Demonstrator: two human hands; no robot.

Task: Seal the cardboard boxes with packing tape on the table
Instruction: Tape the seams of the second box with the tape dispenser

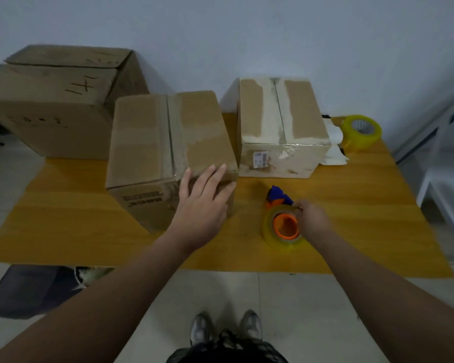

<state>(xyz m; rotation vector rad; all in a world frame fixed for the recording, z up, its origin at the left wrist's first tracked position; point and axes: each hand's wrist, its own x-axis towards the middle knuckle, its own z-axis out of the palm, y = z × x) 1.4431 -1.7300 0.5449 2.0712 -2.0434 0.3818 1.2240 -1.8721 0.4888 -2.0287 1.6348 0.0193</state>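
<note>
Step, as judged: fetching tape for the middle box [152,137]. Left hand [202,205] rests flat, fingers [215,176] straight, on its near corner; right hand [313,218], curled, pinches the tape dispenser [282,227] on the table [84,205], just right of the left hand. Next move calls for lifting the dispenser to the seam [171,142] beyond the left fingers; a taped box [299,111] crowds close beyond the right hand, spare roll [362,133] farther right.
</note>
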